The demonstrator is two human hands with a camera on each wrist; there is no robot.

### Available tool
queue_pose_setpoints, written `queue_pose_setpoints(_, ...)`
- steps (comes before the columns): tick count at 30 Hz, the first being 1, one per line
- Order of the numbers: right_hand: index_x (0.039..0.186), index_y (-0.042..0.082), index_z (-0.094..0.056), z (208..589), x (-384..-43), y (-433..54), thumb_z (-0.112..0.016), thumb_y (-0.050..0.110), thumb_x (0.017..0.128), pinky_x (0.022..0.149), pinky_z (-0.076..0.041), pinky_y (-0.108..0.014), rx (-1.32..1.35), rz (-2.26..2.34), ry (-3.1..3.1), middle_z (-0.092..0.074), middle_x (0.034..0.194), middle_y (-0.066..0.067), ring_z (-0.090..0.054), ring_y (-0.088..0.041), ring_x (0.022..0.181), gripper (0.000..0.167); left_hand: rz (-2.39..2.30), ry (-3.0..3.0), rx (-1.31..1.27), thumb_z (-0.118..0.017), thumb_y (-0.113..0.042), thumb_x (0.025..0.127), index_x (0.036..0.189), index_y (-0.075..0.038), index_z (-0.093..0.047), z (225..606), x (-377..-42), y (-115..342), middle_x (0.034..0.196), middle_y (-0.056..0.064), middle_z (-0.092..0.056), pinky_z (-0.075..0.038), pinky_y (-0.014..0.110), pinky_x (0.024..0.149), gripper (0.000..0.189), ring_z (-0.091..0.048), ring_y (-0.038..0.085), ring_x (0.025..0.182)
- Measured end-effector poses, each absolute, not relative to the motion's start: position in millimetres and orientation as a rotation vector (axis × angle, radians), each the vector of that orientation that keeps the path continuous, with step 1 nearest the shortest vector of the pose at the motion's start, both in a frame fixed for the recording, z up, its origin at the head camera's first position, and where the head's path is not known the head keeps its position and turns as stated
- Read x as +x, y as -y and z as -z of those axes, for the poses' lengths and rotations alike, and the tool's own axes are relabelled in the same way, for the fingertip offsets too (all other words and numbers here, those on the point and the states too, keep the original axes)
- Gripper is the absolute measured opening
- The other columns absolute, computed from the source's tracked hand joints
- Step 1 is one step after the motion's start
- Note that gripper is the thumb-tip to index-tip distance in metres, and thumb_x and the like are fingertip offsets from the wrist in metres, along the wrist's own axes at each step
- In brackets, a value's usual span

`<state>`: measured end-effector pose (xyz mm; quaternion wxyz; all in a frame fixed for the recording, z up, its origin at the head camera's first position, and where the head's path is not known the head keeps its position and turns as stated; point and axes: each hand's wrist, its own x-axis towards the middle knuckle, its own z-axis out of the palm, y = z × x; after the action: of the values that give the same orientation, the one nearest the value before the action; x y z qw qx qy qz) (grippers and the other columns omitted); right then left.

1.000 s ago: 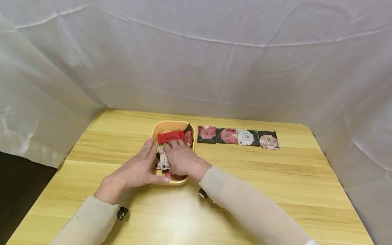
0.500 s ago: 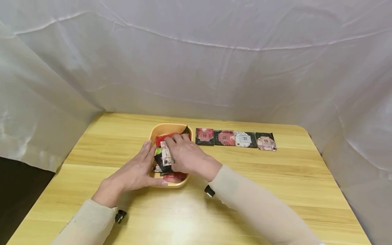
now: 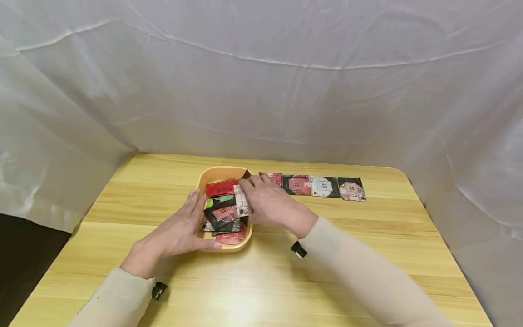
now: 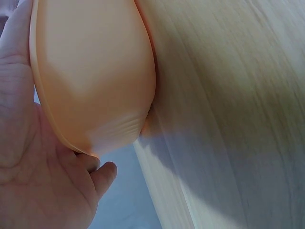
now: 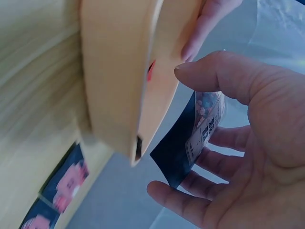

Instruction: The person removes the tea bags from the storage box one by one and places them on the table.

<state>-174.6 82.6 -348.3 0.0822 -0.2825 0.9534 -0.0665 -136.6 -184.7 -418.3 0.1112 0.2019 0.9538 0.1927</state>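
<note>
An orange-yellow bin point(image 3: 216, 172) holds several small flat sachets. Among them lie a red sachet point(image 3: 221, 187), a black one with a pink label point(image 3: 224, 213) and a red-pink one point(image 3: 230, 237) near the front. My left hand point(image 3: 177, 231) rests along the bin's left side, fingers extended at the rim and thumb lying by the front edge. Over the bin's right rim, my right hand point(image 3: 271, 202) pinches a black-and-white floral sachet point(image 5: 183, 138) between thumb and fingers. In the right wrist view it is tilted, its printed label partly hidden by the hand.
To the right of the bin, several square sachets form a row on the wooden table point(image 3: 388, 254): a red-and-black one point(image 3: 274, 177), partly behind my right hand, then others such as a white-and-black one point(image 3: 324, 186). A pale fabric curtain point(image 3: 261, 104) surrounds the table.
My right hand has lifted the floral sachet from the pile and moved right to the bin's right rim, uncovering the sachets beneath. My left hand stays at the bin.
</note>
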Motion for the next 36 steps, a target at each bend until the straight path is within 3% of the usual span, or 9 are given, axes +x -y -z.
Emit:
queue_pose_setpoints(5,0.163,0.009,-0.037,349,-177,-105,-0.092,0.030,0.080,0.120,-0.042,-0.055,-0.822,0.202,-2.849,-0.047,0.158,-0.016,-0.043,-0.038,0.147,0.101,-0.565,-2.792,0.584,-0.071,-0.088,0.073,0.168,0.001,-0.002,418,-137,184,0.176,0.021,0.012,-0.024,0.060,0.127,0.147,0.002,0.041,0.164)
queue_pose_setpoints(10,0.163,0.009,-0.036,348,-181,-130,-0.086,0.051,0.084,0.122,-0.037,-0.060,-0.830,0.170,-2.869,-0.045,0.161,-0.018,-0.041,-0.042,0.149,0.103,-0.561,-2.784,0.578,-0.073,-0.085,0.074,0.168,-0.001,-0.001,417,-138,185,0.176,0.019,0.013,-0.024,0.061,0.127,0.146,0.002,0.040,0.164)
queue_pose_setpoints(13,0.163,0.009,-0.036,349,-183,-143,-0.083,0.057,0.086,0.123,-0.036,-0.059,-0.826,0.165,-2.874,-0.045,0.161,-0.019,-0.042,-0.044,0.148,0.103,-0.552,-2.788,0.577,-0.074,-0.084,0.073,0.169,-0.001,-0.002,417,-139,186,0.177,0.019,0.011,-0.024,0.061,0.127,0.146,0.002,0.040,0.164)
queue_pose_setpoints(21,0.162,0.007,-0.036,351,-186,-174,-0.082,0.053,0.088,0.117,-0.043,-0.061,-0.746,0.187,-2.874,-0.047,0.157,-0.021,-0.043,-0.046,0.145,0.098,-0.551,-2.795,0.587,-0.073,-0.085,0.074,0.168,0.002,-0.004,417,-139,189,0.176,0.022,0.010,-0.023,0.061,0.128,0.146,0.001,0.042,0.163)
queue_pose_setpoints(28,0.160,0.002,-0.038,355,-191,-207,-0.085,0.041,0.088,0.120,-0.038,-0.064,-0.713,0.176,-2.917,-0.048,0.156,-0.025,-0.042,-0.050,0.145,0.094,-0.542,-2.793,0.585,-0.073,-0.085,0.074,0.168,0.002,-0.003,416,-139,188,0.176,0.022,0.010,-0.023,0.061,0.127,0.145,0.001,0.043,0.163)
queue_pose_setpoints(36,0.155,-0.003,-0.041,357,-202,-256,-0.083,0.032,0.089,0.114,-0.041,-0.069,-0.655,0.187,-2.958,-0.048,0.153,-0.031,-0.043,-0.056,0.141,0.087,-0.555,-2.778,0.569,-0.074,-0.084,0.075,0.168,-0.001,0.000,416,-139,189,0.176,0.019,0.013,-0.024,0.061,0.127,0.145,0.002,0.041,0.164)
